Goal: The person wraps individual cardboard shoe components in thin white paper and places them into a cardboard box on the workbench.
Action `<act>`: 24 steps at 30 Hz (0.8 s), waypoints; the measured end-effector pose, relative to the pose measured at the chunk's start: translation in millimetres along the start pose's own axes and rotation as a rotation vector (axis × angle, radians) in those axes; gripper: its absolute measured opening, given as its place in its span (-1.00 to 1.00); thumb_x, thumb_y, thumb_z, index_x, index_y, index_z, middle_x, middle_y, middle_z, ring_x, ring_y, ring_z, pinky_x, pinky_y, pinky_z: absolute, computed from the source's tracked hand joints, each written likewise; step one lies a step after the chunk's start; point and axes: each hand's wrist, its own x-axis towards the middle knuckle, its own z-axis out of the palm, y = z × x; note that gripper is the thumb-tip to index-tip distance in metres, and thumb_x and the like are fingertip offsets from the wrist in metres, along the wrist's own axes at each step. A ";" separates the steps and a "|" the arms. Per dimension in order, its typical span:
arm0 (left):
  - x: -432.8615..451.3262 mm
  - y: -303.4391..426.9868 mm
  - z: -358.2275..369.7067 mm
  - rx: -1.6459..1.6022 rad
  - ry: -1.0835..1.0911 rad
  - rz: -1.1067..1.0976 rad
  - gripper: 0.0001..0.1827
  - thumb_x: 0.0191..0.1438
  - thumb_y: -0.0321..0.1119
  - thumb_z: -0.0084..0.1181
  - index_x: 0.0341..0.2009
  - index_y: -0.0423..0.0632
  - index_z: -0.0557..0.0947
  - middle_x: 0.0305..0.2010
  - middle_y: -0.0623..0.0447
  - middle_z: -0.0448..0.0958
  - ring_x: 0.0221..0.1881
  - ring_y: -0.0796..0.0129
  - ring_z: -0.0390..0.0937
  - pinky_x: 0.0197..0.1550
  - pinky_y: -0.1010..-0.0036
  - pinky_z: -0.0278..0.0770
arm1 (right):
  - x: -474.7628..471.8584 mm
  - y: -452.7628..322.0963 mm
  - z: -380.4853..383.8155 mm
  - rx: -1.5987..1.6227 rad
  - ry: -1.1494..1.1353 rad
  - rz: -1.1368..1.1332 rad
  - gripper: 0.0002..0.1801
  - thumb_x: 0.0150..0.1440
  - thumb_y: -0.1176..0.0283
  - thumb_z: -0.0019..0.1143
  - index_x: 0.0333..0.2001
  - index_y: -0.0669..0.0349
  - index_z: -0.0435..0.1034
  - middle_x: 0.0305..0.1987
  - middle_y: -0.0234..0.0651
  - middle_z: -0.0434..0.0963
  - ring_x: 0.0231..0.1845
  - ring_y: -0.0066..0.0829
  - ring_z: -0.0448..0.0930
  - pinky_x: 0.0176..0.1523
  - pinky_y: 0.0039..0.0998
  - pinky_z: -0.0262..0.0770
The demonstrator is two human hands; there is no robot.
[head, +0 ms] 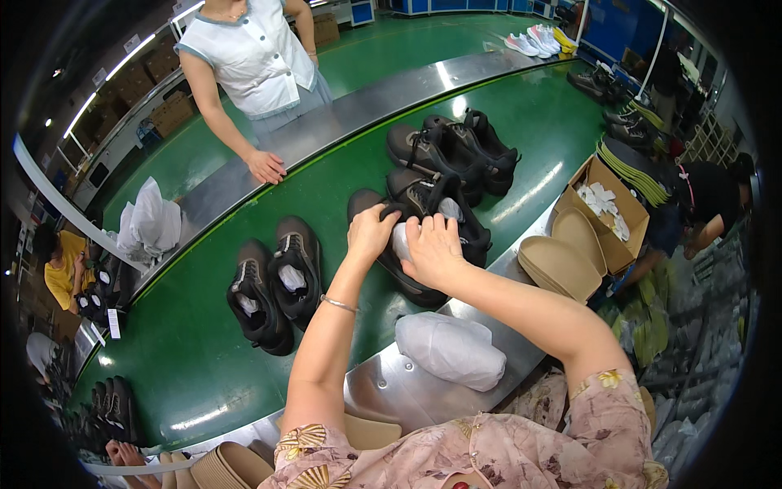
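A dark brown-and-black shoe (410, 286) stands on the green conveyor belt in front of me, toe pointing away. My left hand (368, 235) grips its tongue at the opening, with the thumb on the black edge. Bent over a white paper wad (401, 243) in that opening is my right hand (435, 252); the wad is partly covered by the fingers. Right beside it stands a matching shoe (421, 189) with white stuffing showing inside. Nearer to me, a bundle wrapped in white paper (451, 349) lies on the metal edge (391, 382) of the line.
To the left stands a stuffed pair of shoes (275, 278); another pair (452, 150) is farther back. Tan insole-shaped boards (559, 260) lean by a cardboard box (632, 235) holding paper scraps. Across the belt, a person (256, 61) rests a hand (266, 166) on the metal rim.
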 end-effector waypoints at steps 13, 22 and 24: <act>2.4 -2.7 -6.5 -0.009 0.012 0.061 -0.72 -0.03 -0.18 0.06 -0.33 -0.09 0.64 -0.41 -0.20 0.54 -0.33 -0.06 0.51 -0.28 0.23 0.43 | 34.2 -19.4 40.6 0.214 -0.275 0.119 -0.41 -0.12 0.50 0.10 -0.09 0.69 0.06 -0.36 0.18 0.46 -0.33 -0.12 0.57 -0.35 -0.42 0.58; -4.5 -5.2 0.6 0.006 0.095 0.073 -0.74 -0.05 -0.19 0.08 -0.37 -0.10 0.63 -0.45 -0.21 0.53 -0.36 -0.10 0.50 -0.30 0.19 0.43 | 32.7 -28.1 67.3 0.264 -0.119 0.221 -0.64 0.04 0.51 -0.12 -0.13 0.58 0.17 -0.40 0.14 0.45 -0.53 -0.22 0.60 -0.50 -0.48 0.57; -4.2 -6.7 2.1 0.006 0.112 0.080 -0.75 -0.05 -0.20 0.08 -0.37 -0.11 0.62 -0.45 -0.22 0.52 -0.37 -0.10 0.50 -0.31 0.18 0.43 | 35.8 -29.1 74.3 0.336 -0.152 0.301 -0.67 0.05 0.52 -0.11 -0.14 0.53 0.14 -0.39 0.14 0.43 -0.48 -0.13 0.59 -0.44 -0.39 0.57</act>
